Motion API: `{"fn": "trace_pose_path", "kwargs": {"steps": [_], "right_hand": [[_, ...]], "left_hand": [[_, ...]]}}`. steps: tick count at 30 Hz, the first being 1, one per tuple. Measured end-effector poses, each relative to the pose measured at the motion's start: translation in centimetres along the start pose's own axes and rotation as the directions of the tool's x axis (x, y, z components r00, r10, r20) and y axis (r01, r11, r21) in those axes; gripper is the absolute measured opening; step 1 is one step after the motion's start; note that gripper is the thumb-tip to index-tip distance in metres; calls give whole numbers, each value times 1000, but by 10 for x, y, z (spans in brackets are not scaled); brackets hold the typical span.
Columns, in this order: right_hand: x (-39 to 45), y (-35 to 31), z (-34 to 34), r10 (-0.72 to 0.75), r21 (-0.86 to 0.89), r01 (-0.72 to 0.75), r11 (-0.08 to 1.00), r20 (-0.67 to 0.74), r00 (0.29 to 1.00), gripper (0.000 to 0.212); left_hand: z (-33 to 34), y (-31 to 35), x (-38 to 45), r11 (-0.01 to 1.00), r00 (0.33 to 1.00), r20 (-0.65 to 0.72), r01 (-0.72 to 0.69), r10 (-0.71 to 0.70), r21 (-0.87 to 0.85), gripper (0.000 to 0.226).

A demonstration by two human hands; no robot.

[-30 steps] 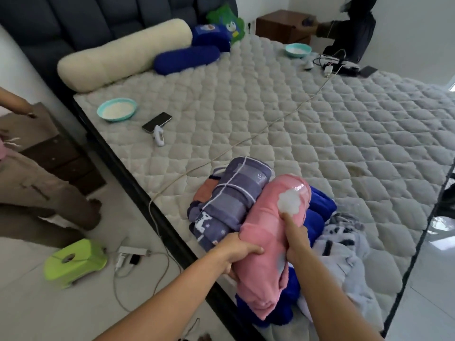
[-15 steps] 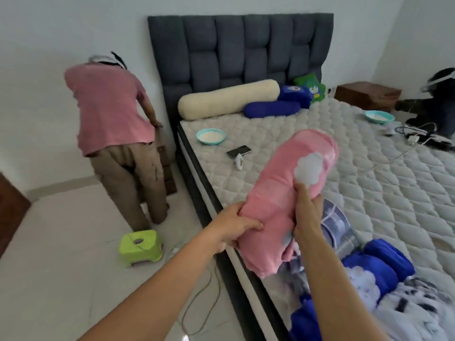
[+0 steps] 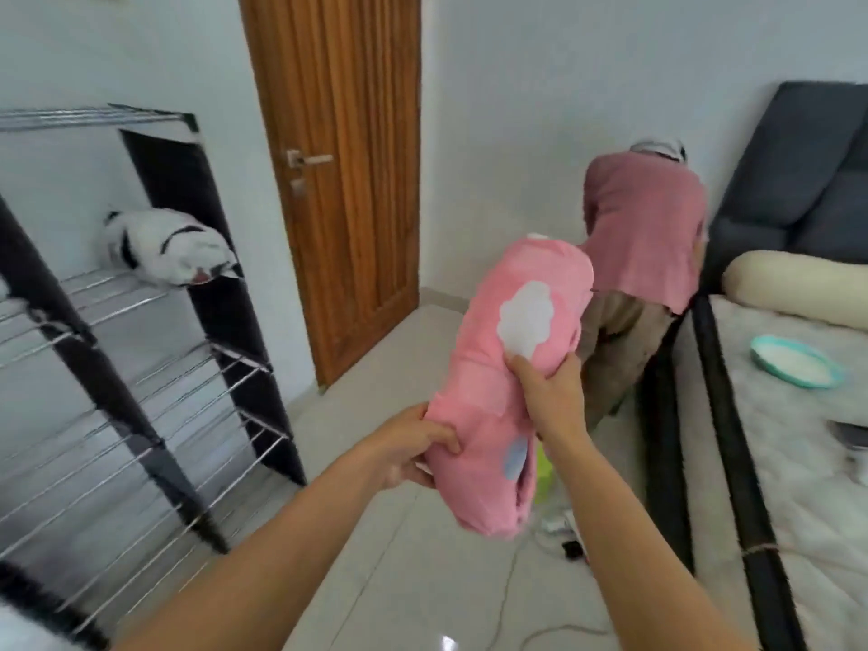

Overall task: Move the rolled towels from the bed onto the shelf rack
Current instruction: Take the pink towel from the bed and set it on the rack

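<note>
Fingers of my left hand [image 3: 407, 447] clamp the lower end of the pink rolled towel [image 3: 506, 378]; right hand [image 3: 550, 396] grips its middle. Towel held tilted in the air above the floor, between shelf rack [image 3: 141, 415] and bed [image 3: 798, 415]. White-and-black rolled towel [image 3: 169, 249] lies on an upper rack shelf.

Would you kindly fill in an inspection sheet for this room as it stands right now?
Surface: shelf rack, wire tiers mostly bare.
Job's things: pink rolled towel in the air; black-and-white rolled towel on an upper tier.
Clutter: teal bowl and cream bolster on the bed.
Grippers: left hand and right hand both grip the pink towel.
Cables: white cord on the floor.
Surroundings: closed wooden door; another person bent beside the bed.
</note>
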State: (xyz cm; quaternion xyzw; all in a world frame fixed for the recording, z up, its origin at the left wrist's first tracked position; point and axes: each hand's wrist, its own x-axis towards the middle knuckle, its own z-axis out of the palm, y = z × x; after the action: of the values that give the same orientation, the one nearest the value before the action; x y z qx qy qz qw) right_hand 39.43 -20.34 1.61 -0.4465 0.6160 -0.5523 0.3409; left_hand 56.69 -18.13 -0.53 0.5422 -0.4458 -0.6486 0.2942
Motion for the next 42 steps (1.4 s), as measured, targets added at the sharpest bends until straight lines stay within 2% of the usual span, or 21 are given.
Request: {"fn": "trace_pose_path", "kwargs": {"steps": [2, 4, 8, 11, 12, 16, 20, 22, 26, 28, 32, 34, 38, 40, 42], "right_hand": [[6, -13, 52, -76, -71, 88, 994, 156, 985, 81], [11, -25, 105, -172, -94, 209, 973, 300, 938, 87], [18, -43, 212, -288, -70, 384, 921, 543, 789, 90], [27, -52, 286, -345, 5, 459, 888, 666, 661, 99], [31, -57, 308, -361, 36, 472, 881, 698, 619, 100], [48, -84, 389, -394, 160, 476, 865, 804, 446, 94], [53, -112, 461, -436, 303, 416, 858, 858, 273, 89], [51, -122, 494, -432, 327, 389, 861, 874, 223, 84], [51, -150, 562, -431, 341, 407, 847, 889, 153, 83], [51, -163, 590, -409, 321, 415, 851, 902, 141, 81], [53, -174, 641, -262, 222, 404, 887, 964, 47, 86], [55, -177, 663, -188, 152, 361, 920, 980, 67, 88], [57, -168, 694, -60, 35, 168, 985, 988, 145, 77], [58, -161, 703, 11, -32, 130, 991, 987, 157, 70], [59, -154, 714, 38, -64, 153, 986, 986, 165, 69]], "left_hand": [[-41, -10, -1, 992, 994, -104, 4, -17, -128, 45], [-78, -20, -3, 970, 981, -193, -21, -27, -241, 43], [-152, -30, -1, 908, 923, -382, -119, -48, -402, 43], [-200, -25, 4, 851, 839, -538, -225, -78, -475, 44], [-212, -21, 6, 832, 809, -582, -264, -85, -488, 46], [-262, -3, 17, 752, 694, -713, -416, -101, -511, 31], [-311, 11, 17, 719, 568, -813, -509, -131, -472, 51], [-332, 21, 13, 712, 514, -849, -548, -127, -438, 44], [-385, 42, 12, 730, 435, -895, -580, -99, -362, 29], [-410, 53, 16, 734, 407, -908, -588, -94, -340, 29], [-445, 71, 28, 728, 301, -949, -629, -96, -273, 38], [-463, 74, 33, 738, 256, -962, -631, -92, -239, 40], [-494, 73, 40, 822, 149, -985, -546, -91, -159, 44], [-497, 68, 44, 879, 161, -984, -457, -70, -137, 59], [-496, 61, 49, 910, 213, -974, -387, -71, -151, 76]]}}
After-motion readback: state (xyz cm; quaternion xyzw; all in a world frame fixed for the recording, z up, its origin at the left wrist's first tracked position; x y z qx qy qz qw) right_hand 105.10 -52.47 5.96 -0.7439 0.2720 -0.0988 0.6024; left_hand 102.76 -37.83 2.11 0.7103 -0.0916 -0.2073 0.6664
